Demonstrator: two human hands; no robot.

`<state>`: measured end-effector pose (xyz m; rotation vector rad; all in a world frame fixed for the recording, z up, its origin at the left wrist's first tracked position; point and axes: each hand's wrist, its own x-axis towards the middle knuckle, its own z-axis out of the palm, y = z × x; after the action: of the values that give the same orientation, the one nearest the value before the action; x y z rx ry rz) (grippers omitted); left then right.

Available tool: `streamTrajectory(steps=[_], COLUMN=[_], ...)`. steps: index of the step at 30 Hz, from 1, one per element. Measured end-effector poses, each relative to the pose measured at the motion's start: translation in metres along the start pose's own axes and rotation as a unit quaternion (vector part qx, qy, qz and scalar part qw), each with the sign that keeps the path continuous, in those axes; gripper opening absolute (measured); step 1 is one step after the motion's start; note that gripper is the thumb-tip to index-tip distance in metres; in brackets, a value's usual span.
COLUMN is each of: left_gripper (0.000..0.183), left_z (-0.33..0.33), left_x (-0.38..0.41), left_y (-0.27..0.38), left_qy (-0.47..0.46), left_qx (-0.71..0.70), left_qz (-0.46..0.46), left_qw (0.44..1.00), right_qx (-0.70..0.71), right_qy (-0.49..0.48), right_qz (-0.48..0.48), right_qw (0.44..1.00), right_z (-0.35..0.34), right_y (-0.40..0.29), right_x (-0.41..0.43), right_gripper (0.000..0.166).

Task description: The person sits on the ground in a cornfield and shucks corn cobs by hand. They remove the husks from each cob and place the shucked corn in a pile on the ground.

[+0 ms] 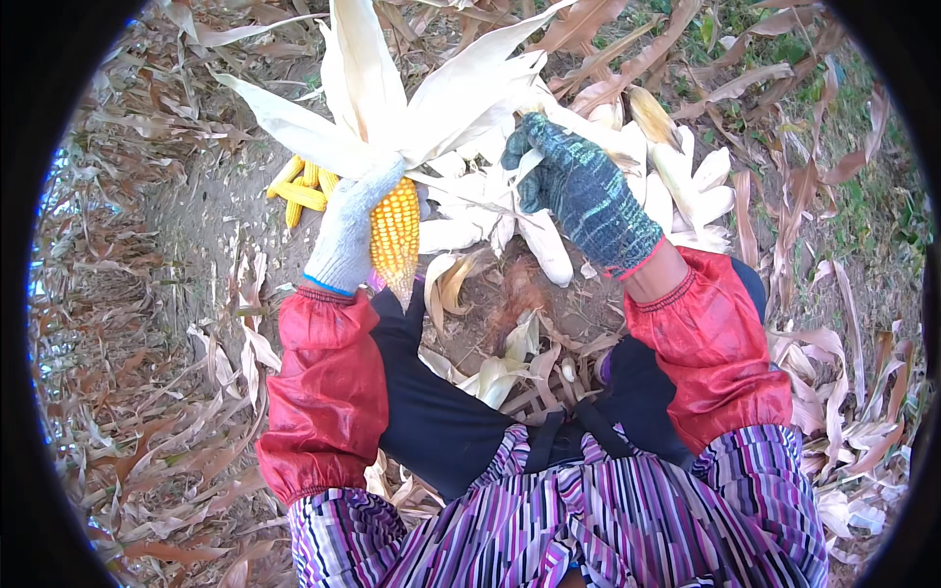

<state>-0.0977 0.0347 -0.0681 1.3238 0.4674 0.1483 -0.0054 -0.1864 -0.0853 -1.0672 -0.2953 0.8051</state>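
Note:
My left hand (360, 220), in a pale knit glove, grips a yellow corn ear (395, 231) near its base. The ear points down towards me, and its opened pale husk leaves (367, 81) spread away above the hand. My right hand (570, 187), in a dark green knit glove, has its fingers curled at a narrow strip of husk (528, 165); how firmly it holds the strip I cannot tell. Behind and below the right hand lies a pile of corn ears in pale husks (548, 250). Several bare yellow ears (301, 192) lie on the soil left of my left hand.
Dry corn leaves (169, 441) cover much of the ground at the left, with more at the right (831, 367). Loose husks (503, 371) lie between my legs. Green weeds (794, 110) grow at the upper right.

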Motion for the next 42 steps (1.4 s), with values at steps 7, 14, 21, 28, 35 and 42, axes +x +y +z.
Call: streamTrajectory(steps=[7, 14, 21, 28, 35, 42], left_gripper=[0.035, 0.05, 0.056, 0.046, 0.073, 0.066], left_z=[0.001, 0.01, 0.001, 0.0, 0.029, 0.031], left_x=[0.004, 0.001, 0.002, -0.002, -0.005, -0.022], left_y=[-0.001, -0.012, -0.01, -0.01, -0.013, -0.008], left_qy=[-0.031, -0.105, -0.125, -0.116, -0.163, -0.258], left_qx=[0.113, 0.305, 0.343, 0.199, 0.274, -0.118], left_qz=[-0.005, 0.001, -0.06, -0.042, -0.028, -0.144], left_qw=[0.993, 0.947, 0.929, 0.972, 0.947, 0.948], right_qx=[-0.196, -0.199, -0.441, -0.263, 0.015, 0.238], right_qy=[0.013, -0.114, -0.257, -0.149, 0.007, -0.134], right_qz=[-0.013, 0.091, -0.169, -0.104, 0.115, 0.086], right_qw=[0.98, 0.969, 0.843, 0.948, 0.993, 0.958], right_z=[-0.011, 0.018, -0.019, -0.002, 0.005, -0.015], right_y=[0.003, 0.041, 0.08, 0.052, 0.016, 0.011], right_x=[0.002, 0.01, 0.031, 0.018, 0.009, -0.004], right_gripper=[0.034, 0.07, 0.039, 0.033, 0.029, 0.031])
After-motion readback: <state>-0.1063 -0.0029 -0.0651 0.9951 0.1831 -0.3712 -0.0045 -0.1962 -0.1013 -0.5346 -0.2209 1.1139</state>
